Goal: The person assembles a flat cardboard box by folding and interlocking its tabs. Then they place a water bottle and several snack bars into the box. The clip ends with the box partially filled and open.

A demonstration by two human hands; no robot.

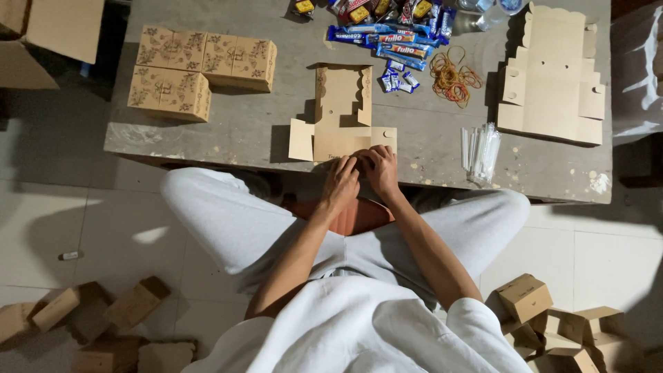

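Observation:
A half-folded brown cardboard box (340,110) lies on the grey table (228,131), its side walls raised and its near flaps spread flat. My left hand (341,181) and my right hand (380,169) sit side by side at the table's near edge, fingers curled over the box's front flap and pressing on it. Both hands grip that flap; the fingertips hide part of it.
Three finished patterned boxes (200,69) stand at the table's left. A stack of flat box blanks (552,76) lies at the right, with clear straws (480,152), rubber bands (452,77) and wrapped snacks (394,38) between. Folded boxes (552,324) litter the tiled floor on both sides.

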